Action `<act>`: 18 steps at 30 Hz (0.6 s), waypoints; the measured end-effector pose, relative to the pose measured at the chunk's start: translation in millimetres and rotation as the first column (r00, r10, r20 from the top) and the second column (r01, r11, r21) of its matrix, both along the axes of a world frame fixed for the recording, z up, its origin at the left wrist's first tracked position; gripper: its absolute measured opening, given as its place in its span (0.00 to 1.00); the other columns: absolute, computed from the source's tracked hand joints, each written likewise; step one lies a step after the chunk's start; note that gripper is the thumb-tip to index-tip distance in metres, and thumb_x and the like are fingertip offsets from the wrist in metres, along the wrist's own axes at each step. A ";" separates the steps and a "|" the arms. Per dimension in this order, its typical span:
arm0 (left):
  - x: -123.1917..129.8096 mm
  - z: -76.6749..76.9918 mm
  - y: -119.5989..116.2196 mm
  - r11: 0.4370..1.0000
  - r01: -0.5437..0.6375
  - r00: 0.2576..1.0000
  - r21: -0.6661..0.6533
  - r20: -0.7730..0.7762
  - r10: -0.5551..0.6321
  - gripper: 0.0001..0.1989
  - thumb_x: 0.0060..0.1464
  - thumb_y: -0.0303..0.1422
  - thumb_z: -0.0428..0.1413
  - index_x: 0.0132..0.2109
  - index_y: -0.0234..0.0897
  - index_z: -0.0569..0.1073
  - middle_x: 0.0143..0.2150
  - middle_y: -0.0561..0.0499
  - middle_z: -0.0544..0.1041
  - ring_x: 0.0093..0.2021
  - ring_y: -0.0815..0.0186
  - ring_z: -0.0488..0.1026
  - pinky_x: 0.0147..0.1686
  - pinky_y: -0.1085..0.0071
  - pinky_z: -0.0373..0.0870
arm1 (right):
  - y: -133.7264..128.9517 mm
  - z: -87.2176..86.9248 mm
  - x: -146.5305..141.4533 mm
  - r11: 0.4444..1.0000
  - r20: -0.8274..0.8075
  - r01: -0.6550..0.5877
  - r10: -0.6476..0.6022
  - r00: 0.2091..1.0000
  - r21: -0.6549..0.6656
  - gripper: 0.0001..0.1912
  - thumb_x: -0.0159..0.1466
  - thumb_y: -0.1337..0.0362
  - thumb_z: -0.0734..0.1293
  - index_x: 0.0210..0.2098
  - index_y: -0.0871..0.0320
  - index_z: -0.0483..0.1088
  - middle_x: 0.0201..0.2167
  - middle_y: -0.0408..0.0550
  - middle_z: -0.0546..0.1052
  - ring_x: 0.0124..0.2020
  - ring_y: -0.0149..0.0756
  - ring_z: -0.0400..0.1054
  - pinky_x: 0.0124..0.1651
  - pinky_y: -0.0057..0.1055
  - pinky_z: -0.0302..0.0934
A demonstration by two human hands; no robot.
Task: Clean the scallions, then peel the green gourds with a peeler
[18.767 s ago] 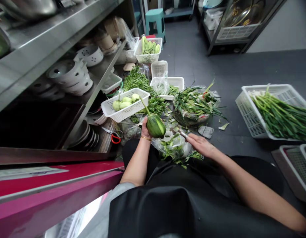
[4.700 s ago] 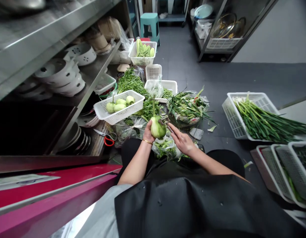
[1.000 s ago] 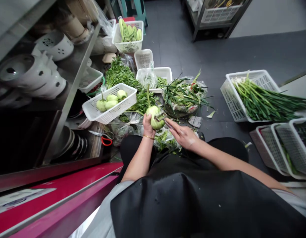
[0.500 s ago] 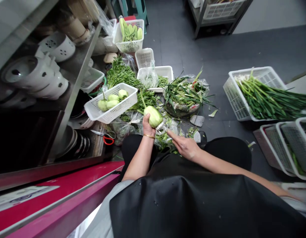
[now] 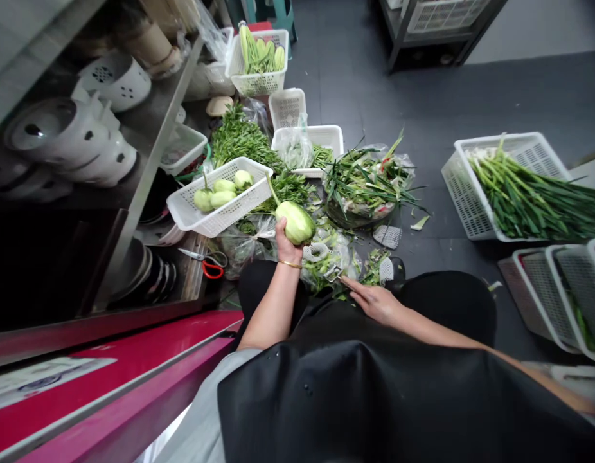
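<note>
— Holding anything, the left hand (image 5: 285, 241)?
— Yes, wrapped round a pale peeled gourd (image 5: 296, 222), stem toward eleven o'clock, above the bag of peelings (image 5: 326, 260).
— And the right hand (image 5: 374, 302)?
— At four o'clock from the gourd, gripping a peeler (image 5: 334, 275).
— The white basket (image 5: 220, 196)?
— At ten o'clock, with more gourds inside.

glossy pale-green gourd (image 5: 295, 222), white perforated plastic basket (image 5: 220, 215), seemingly brushed-metal shelf (image 5: 153, 151)

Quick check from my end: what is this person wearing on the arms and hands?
Both forearms are bare, with no gloves on the left hand or right hand. A thin gold bangle circles the left wrist. Pale grey short sleeves show beside a black apron.
</note>
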State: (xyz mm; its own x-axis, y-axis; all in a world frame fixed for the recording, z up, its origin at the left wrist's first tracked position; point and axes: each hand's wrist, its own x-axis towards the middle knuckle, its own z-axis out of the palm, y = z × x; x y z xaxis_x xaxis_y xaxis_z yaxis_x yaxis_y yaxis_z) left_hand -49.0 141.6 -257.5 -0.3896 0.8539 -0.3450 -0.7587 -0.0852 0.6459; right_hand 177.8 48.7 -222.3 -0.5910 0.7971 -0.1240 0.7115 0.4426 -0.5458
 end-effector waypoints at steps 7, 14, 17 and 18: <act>9.1 2.8 -8.4 0.963 0.156 0.980 0.218 -0.153 -0.124 0.31 0.37 0.45 0.64 0.50 0.40 0.71 0.47 0.45 0.75 0.46 0.55 0.74 0.45 0.63 0.71 | 77.3 86.4 -21.1 0.992 -0.112 0.096 -0.086 0.990 0.087 0.25 0.68 0.60 0.56 0.64 0.51 0.57 0.60 0.42 0.66 0.58 0.38 0.63 0.60 0.35 0.59; 8.8 3.0 -8.4 0.978 0.099 0.976 0.186 -0.211 -0.058 0.31 0.35 0.47 0.64 0.48 0.40 0.71 0.44 0.47 0.74 0.45 0.57 0.73 0.45 0.64 0.70 | 32.9 51.0 -25.7 0.998 -0.067 0.059 -0.057 0.996 0.031 0.27 0.68 0.62 0.55 0.67 0.52 0.53 0.60 0.44 0.66 0.55 0.40 0.66 0.56 0.35 0.64; 3.1 -0.9 -6.3 0.980 0.074 0.977 0.184 -0.212 -0.034 0.30 0.37 0.46 0.63 0.49 0.40 0.71 0.43 0.48 0.75 0.43 0.59 0.74 0.43 0.66 0.71 | -5.4 28.7 16.4 0.993 0.075 0.017 -0.008 0.997 -0.119 0.25 0.68 0.62 0.55 0.64 0.53 0.58 0.55 0.47 0.72 0.50 0.41 0.71 0.49 0.36 0.69; 2.2 -1.7 -6.1 0.979 0.071 0.978 0.190 -0.208 -0.030 0.30 0.37 0.45 0.63 0.49 0.40 0.71 0.43 0.48 0.75 0.43 0.59 0.74 0.42 0.66 0.71 | -8.3 29.4 26.6 0.989 0.104 0.025 -0.010 0.995 -0.145 0.25 0.68 0.62 0.55 0.64 0.54 0.59 0.54 0.48 0.73 0.49 0.42 0.72 0.48 0.37 0.70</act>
State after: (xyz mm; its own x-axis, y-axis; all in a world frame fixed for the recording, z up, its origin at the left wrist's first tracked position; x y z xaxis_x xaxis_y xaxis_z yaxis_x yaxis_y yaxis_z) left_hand -46.8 135.5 -259.2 -0.3887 0.9172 -0.0874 -0.6197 -0.1901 0.7615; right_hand 204.4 40.4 -192.9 -0.5555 0.7759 -0.2990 0.7739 0.3509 -0.5272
